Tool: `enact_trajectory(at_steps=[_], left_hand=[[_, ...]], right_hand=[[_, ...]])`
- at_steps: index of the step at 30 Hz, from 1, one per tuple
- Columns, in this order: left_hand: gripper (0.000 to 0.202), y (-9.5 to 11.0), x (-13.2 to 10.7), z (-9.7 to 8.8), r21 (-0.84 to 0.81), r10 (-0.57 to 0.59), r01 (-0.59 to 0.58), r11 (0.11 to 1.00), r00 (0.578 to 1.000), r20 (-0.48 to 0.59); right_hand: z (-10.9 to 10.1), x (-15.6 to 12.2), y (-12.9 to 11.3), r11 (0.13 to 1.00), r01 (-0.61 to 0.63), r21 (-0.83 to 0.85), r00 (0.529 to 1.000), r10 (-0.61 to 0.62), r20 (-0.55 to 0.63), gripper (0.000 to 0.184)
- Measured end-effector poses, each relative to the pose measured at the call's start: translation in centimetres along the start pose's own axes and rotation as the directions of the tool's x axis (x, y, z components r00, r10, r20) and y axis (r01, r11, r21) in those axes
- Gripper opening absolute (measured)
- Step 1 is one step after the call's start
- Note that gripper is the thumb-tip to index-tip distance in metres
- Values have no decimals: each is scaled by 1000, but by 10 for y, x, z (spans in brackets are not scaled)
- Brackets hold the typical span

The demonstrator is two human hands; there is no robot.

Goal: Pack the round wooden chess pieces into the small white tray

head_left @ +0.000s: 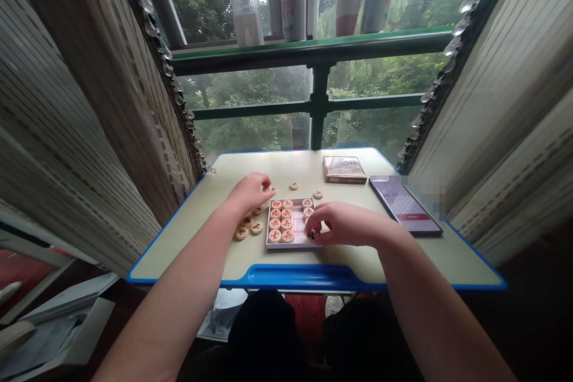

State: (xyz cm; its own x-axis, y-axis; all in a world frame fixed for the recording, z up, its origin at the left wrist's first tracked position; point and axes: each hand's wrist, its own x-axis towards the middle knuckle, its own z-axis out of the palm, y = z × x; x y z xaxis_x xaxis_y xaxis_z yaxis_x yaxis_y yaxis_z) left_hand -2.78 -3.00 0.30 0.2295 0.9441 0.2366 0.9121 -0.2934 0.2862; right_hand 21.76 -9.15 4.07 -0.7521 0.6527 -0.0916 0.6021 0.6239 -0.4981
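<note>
An open shallow box (274, 246) lies on the small table, with Chinese chess pieces set flat in it. Two columns of red-marked pieces (287, 224) fill its left side, and black-marked pieces (307, 203) run down the right edge. My right hand (342, 224) is over the box's right side, fingers closed on a black-marked piece (312, 237) at the near right corner. Beyond the box's far left corner, my left hand (250, 192) pinches a Chinese chess piece (267, 189) at table level. Several loose pieces (256, 227) lie under and beside my left wrist, partly hidden.
Two single pieces, one (293, 186) behind the box and another (317, 194) to its right, lie on the table (215, 256). A flat box lid (344, 169) sits at the back right, near a phone (405, 206). Curtains flank both sides; cans (294, 12) and cups stand on the sill.
</note>
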Motion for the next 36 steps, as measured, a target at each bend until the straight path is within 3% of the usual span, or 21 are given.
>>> enact_trajectory(at_steps=[8, 21, 36], left_hand=[[16, -13, 6, 7, 25, -76, 76, 997, 997, -4], [17, -16, 5, 9, 35, -75, 74, 997, 997, 21], [22, -20, 6, 6, 58, -167, 165, 985, 985, 47]], right_hand=[[0, 0, 1, 999, -39, 24, 999, 38, 7, 21], [0, 1, 6, 999, -32, 22, 999, 31, 28, 22], [-2, 0, -2, 995, -101, 16, 995, 101, -7, 25]])
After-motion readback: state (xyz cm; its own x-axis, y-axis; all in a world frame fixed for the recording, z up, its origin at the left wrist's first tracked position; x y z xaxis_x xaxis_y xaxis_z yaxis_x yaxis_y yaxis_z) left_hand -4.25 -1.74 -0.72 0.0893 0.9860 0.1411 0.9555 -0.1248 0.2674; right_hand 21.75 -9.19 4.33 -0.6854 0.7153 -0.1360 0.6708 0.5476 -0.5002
